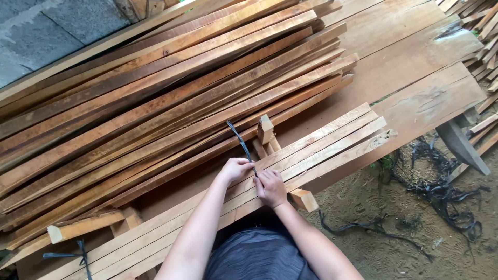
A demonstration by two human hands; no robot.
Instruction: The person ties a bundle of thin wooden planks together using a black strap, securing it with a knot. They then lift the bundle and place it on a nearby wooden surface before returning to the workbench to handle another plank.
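A bundle of pale wooden slats (332, 140) lies flat across a wooden table (415, 83), resting on short wood blocks. My left hand (234, 169) and my right hand (271, 187) sit side by side on top of the bundle. Both pinch a dark plastic strap (239, 141) that rises from between the hands and curls up to the left. A small upright wood block (265, 129) stands just behind the hands.
A large stack of long reddish-brown planks (155, 88) fills the left and back of the table. A block end (305, 199) sticks out at the near edge. Loose black straps (441, 192) lie on the dirt ground at the right; another strap piece (78, 254) lies bottom left.
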